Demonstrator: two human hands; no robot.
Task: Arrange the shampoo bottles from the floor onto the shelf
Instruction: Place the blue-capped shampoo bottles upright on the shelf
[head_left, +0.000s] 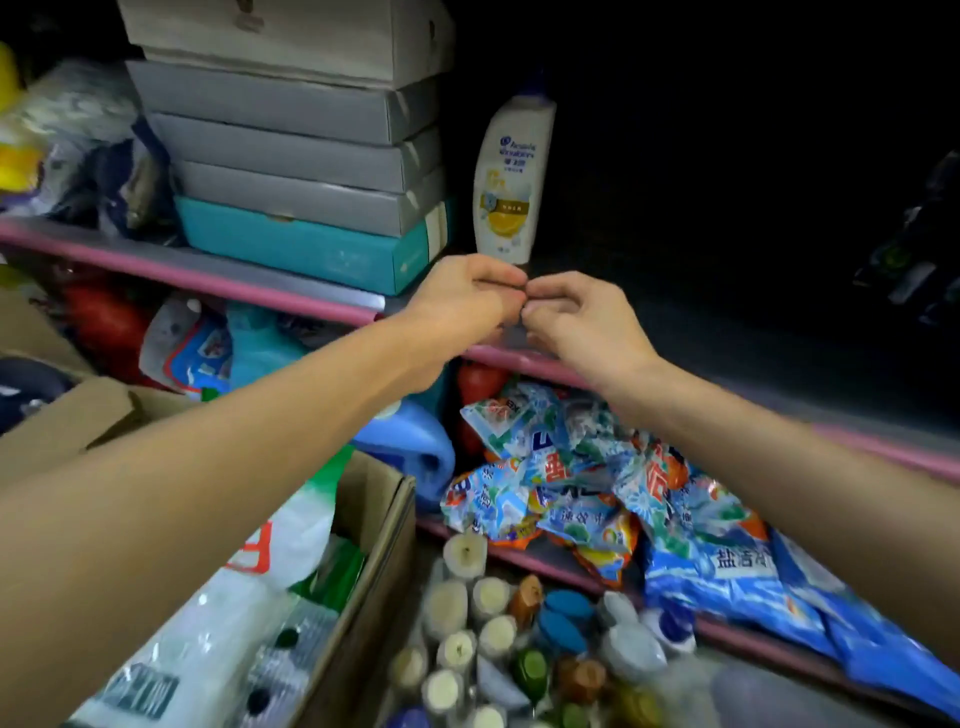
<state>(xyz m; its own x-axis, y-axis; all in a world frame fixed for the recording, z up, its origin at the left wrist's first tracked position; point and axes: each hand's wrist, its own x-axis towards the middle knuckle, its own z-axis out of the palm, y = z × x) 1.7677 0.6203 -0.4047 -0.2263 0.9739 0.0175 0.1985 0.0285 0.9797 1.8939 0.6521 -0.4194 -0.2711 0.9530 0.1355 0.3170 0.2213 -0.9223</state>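
A white shampoo bottle (511, 171) with a yellow label stands upright on the grey shelf with a pink front edge (234, 283), just right of a stack of boxes. My left hand (462, 301) and my right hand (582, 322) meet fingertip to fingertip right in front of the bottle's base, which the left knuckles partly hide. The left fingers are curled tight and the right fingers are loosely bent; I see nothing in either hand. Several more bottles (519, 634) with cream, blue, green and brown caps stand packed together on the floor below.
Grey flat boxes (291, 130) sit piled on a teal box (311, 244) left of the bottle. The shelf to the bottle's right is dark. Detergent packets (571, 488) fill the lower shelf. An open cardboard box (374, 561) of goods stands at the lower left.
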